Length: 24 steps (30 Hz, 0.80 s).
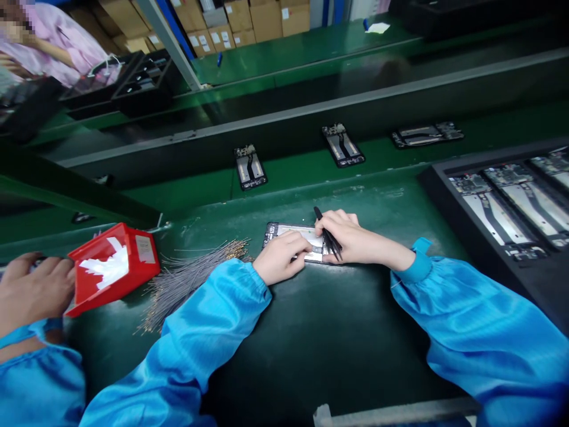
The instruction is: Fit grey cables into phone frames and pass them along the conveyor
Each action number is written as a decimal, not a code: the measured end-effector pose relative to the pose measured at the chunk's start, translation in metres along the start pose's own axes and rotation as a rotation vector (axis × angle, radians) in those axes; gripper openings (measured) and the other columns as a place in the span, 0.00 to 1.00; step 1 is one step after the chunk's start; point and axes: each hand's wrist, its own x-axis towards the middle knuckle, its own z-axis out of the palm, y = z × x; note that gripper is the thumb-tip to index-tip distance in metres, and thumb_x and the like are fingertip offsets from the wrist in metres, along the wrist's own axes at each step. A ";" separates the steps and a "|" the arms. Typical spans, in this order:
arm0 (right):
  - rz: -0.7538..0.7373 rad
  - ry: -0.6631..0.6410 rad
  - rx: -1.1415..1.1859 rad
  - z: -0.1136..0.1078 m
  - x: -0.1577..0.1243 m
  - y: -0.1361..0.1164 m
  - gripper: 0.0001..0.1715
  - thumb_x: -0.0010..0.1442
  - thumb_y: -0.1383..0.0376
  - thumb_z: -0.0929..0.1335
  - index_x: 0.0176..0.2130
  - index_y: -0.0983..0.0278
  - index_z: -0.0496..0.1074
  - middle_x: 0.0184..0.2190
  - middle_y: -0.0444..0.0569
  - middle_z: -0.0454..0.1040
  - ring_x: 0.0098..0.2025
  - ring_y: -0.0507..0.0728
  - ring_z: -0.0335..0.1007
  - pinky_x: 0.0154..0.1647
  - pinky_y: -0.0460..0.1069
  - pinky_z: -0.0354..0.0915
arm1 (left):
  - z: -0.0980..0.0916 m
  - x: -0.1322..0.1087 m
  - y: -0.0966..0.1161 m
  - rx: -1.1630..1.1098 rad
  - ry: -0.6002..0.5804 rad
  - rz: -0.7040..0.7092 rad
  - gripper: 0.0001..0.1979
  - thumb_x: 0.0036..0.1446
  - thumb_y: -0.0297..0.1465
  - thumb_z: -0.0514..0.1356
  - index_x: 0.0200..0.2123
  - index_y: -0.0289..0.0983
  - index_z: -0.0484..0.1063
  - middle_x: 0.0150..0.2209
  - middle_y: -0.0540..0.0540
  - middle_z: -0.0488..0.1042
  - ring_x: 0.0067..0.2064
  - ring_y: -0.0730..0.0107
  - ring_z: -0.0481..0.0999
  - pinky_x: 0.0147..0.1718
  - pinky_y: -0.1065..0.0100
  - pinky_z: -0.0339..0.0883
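Note:
An opened phone body (284,228) lies sideways on the green bench, its silver inside partly hidden under both hands. My left hand (283,254) rests over its left and middle part, fingers curled in and pressed down on it. With my right hand (344,232) I grip black tweezers (329,237), points down at the phone's right end, and the thumb touches the phone's edge. Left of my left wrist lies a loose bundle of thin grey cables (191,281) with gold-coloured ends.
A red bin (118,270) stands left of the cables, beside a co-worker's hand (35,290). More opened phones (251,167) lie along the green strip behind. A black foam tray (438,184) with phones is on the right. Another person (66,41) sits across.

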 end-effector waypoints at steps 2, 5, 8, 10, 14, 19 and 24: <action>0.002 -0.003 -0.004 0.000 0.001 0.000 0.20 0.49 0.56 0.67 0.39 0.60 0.58 0.39 0.50 0.61 0.42 0.61 0.53 0.38 0.52 0.50 | 0.000 0.001 0.001 0.021 -0.001 -0.024 0.08 0.50 0.23 0.50 0.30 0.35 0.67 0.28 0.48 0.67 0.32 0.70 0.65 0.34 0.70 0.62; 0.006 -0.018 -0.034 -0.001 0.004 -0.002 0.20 0.48 0.56 0.68 0.38 0.60 0.59 0.38 0.50 0.62 0.42 0.62 0.54 0.37 0.51 0.49 | 0.000 0.002 0.001 0.049 -0.017 -0.038 0.07 0.50 0.23 0.49 0.29 0.35 0.66 0.28 0.48 0.66 0.32 0.70 0.65 0.34 0.69 0.62; -0.002 -0.038 -0.081 -0.003 0.006 -0.005 0.19 0.49 0.57 0.68 0.38 0.60 0.59 0.38 0.50 0.61 0.41 0.61 0.54 0.36 0.51 0.49 | 0.001 0.002 0.001 0.067 -0.025 -0.033 0.07 0.51 0.24 0.49 0.29 0.35 0.66 0.28 0.47 0.66 0.32 0.69 0.65 0.34 0.69 0.61; -0.014 -0.055 -0.108 -0.004 0.008 -0.006 0.18 0.49 0.57 0.67 0.38 0.61 0.59 0.39 0.51 0.61 0.40 0.61 0.54 0.36 0.51 0.49 | 0.002 0.002 0.001 0.076 -0.022 -0.031 0.07 0.51 0.24 0.49 0.29 0.35 0.66 0.28 0.47 0.66 0.33 0.69 0.64 0.34 0.69 0.61; -0.003 -0.065 -0.150 -0.003 0.009 -0.011 0.16 0.49 0.59 0.66 0.38 0.61 0.59 0.39 0.52 0.61 0.40 0.62 0.54 0.35 0.51 0.48 | 0.001 0.002 0.002 0.088 -0.024 -0.034 0.07 0.51 0.24 0.50 0.29 0.35 0.66 0.28 0.47 0.66 0.33 0.69 0.64 0.34 0.69 0.61; 0.047 -0.027 -0.160 0.001 0.011 -0.015 0.15 0.50 0.60 0.65 0.37 0.61 0.59 0.39 0.52 0.61 0.41 0.62 0.54 0.34 0.50 0.48 | 0.000 0.002 0.002 0.059 -0.026 -0.034 0.07 0.51 0.24 0.49 0.28 0.35 0.66 0.28 0.47 0.66 0.33 0.69 0.65 0.34 0.69 0.62; -0.004 -0.058 -0.027 -0.001 0.008 -0.006 0.19 0.50 0.56 0.67 0.38 0.60 0.58 0.39 0.50 0.61 0.41 0.61 0.55 0.36 0.51 0.50 | 0.001 0.002 0.000 0.063 -0.014 -0.030 0.07 0.51 0.24 0.50 0.28 0.35 0.66 0.28 0.48 0.66 0.32 0.69 0.64 0.34 0.69 0.62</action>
